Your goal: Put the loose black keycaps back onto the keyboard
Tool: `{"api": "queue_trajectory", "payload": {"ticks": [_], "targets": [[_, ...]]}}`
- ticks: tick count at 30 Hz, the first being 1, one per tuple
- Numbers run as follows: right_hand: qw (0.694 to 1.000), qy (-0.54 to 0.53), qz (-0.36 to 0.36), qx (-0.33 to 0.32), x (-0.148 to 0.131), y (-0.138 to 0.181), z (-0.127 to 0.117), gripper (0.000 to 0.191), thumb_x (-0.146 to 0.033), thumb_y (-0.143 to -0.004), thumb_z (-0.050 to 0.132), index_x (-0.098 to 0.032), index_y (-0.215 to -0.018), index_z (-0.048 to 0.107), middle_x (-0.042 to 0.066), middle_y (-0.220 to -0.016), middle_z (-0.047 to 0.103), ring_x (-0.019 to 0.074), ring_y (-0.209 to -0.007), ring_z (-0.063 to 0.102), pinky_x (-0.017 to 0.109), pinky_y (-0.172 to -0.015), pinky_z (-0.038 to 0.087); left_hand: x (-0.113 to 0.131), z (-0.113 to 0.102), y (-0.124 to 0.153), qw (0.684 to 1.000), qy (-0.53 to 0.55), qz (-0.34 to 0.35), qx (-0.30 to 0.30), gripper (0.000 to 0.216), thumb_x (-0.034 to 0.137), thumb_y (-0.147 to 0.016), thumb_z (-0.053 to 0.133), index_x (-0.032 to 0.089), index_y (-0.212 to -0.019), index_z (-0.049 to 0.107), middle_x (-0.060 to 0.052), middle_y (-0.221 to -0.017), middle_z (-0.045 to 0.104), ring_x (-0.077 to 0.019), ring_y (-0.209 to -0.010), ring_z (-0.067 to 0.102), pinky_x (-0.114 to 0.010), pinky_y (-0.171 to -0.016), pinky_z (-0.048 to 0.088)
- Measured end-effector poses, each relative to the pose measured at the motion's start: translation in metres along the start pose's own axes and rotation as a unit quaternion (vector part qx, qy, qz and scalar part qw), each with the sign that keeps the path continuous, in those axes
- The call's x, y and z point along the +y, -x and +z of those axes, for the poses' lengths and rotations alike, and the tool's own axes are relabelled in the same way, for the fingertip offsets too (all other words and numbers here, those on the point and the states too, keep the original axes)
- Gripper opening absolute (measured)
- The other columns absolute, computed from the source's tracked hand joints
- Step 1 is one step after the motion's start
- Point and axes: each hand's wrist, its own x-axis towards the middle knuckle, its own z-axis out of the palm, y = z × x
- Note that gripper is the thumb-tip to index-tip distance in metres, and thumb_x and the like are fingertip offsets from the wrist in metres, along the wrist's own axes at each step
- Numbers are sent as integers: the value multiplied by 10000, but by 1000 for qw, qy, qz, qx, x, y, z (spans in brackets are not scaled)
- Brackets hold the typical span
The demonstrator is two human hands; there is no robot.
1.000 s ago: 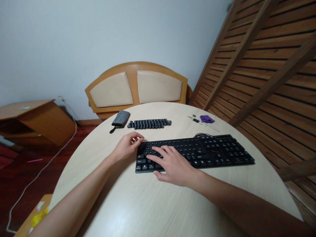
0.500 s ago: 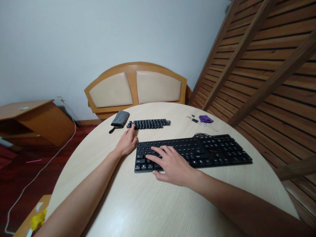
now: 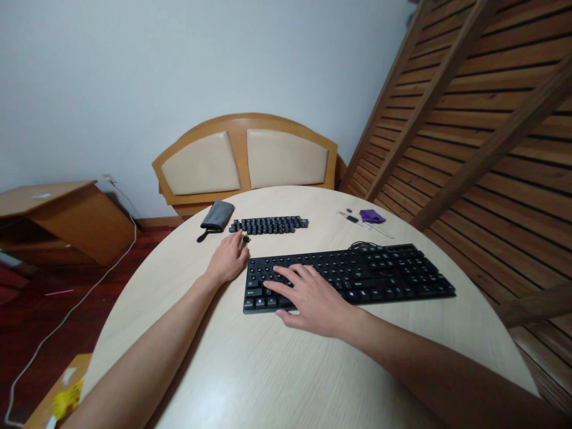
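A black keyboard (image 3: 388, 289) lies on the round table; over much of its left and middle part only small key stems show, while its bottom row and right side carry keycaps. My right hand (image 3: 308, 298) rests on its left half, fingers spread. Beyond it stand rows of loose black keycaps (image 3: 272, 225), packed close together. Just in front of their left end, my left hand (image 3: 229, 256) has a single black keycap (image 3: 245, 239) between its fingertips and thumb, though the exact grip is partly hidden.
A grey folded pouch (image 3: 218, 215) with a black loop lies left of the keycaps. At the back right are a purple cloth (image 3: 372, 215) and a few thin tools (image 3: 357, 220). A cream-padded wooden headboard (image 3: 286, 158) stands behind the round table (image 3: 250, 369).
My left hand has drawn back slightly from the left end of the keycap rows, and a black keycap now shows at its fingertips. My right hand stays put on the keyboard.
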Motion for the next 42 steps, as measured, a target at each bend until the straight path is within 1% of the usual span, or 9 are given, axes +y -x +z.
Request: {"api": "queue_trajectory", "payload": {"ticks": [7, 13, 16, 19, 22, 24, 28, 33, 42], "targets": [[1000, -3, -5, 2, 1, 0, 0, 546, -422, -902, 606, -284, -1423, 518, 115, -1531, 446, 340, -1250, 456, 506, -1034, 368, 4, -6, 2, 1000, -8, 6, 13, 483, 319, -954, 462, 98, -1382, 498, -192, -1373, 589, -343, -1273, 539, -471, -1090, 417], [1000, 4, -6, -4, 2, 0, 0, 546, -437, -914, 597, -278, -1429, 511, 117, -1536, 441, 341, -1250, 465, 509, -1039, 373, 10, -12, 4, 1000, -4, 2, 10, 280, 319, -946, 510, 193, -1153, 651, -125, -1167, 705, -317, -1137, 620, -416, -980, 481], [1000, 3, -7, -5, 2, 1, 0, 547, -437, -917, 596, -272, -1432, 511, 122, -1537, 440, 342, -1257, 463, 513, -1041, 374, 10, -15, 8, 1000, 3, -12, 12, 229, 325, -941, 541, 204, -1085, 671, -117, -1074, 724, -305, -1036, 662, -390, -880, 514], [1000, -7, -7, -4, 2, 1, -1, 550, -437, -918, 600, -269, -1434, 509, 119, -1540, 438, 338, -1264, 460, 518, -1046, 374, 15, -20, 14, 1000, 17, -16, 15, 230, 346, -952, 553, 213, -1101, 667, -100, -1048, 729, -277, -953, 683, -369, -823, 525], [999, -40, 0, 14, 2, 2, -3, 576, -463, -914, 607, -250, -1438, 499, 108, -1518, 471, 326, -1269, 460, 517, -1061, 377, 28, -28, 21, 998, 46, 29, 25, 234, 353, -967, 557, 221, -1126, 667, -79, -1098, 718, -247, -1011, 661, -359, -889, 517], [996, -80, 12, 41, 3, 2, -3, 557, -447, -927, 599, -235, -1432, 496, 99, -1472, 524, 300, -1269, 471, 500, -1067, 391, 39, -33, 25, 990, 86, 103, 38, 231, 357, -975, 564, 218, -1117, 683, -82, -1088, 711, -244, -1025, 646, -378, -917, 512], [975, -171, 65, 126, 6, 1, -1, 392, -310, -969, 557, -218, -1350, 536, 83, -1305, 643, 236, -1221, 541, 430, -1046, 442, 61, -43, 33, 971, 133, 194, 37, 228, 346, -977, 592, 221, -1142, 684, -83, -1055, 699, -230, -976, 643, -385, -867, 530], [951, -227, 119, 173, 9, -1, 2, 302, -271, -952, 591, -222, -1249, 571, 64, -1144, 703, 217, -1102, 627, 411, -988, 476, 80, -50, 41, 965, 130, 228, 10, 232, 408, -957, 629, 185, -1016, 659, -70, -939, 702, -209, -865, 648, -331, -743, 528], [929, -306, 123, 170, 10, -3, 3, 151, -235, -949, 590, -232, -1097, 617, 33, -1095, 718, 192, -1013, 680, 388, -967, 481, 90, -50, 46, 951, 113, 286, 11, 235, 396, -986, 588, 196, -1048, 695, -77, -977, 717, -199, -885, 657, -308, -764, 532]]}}
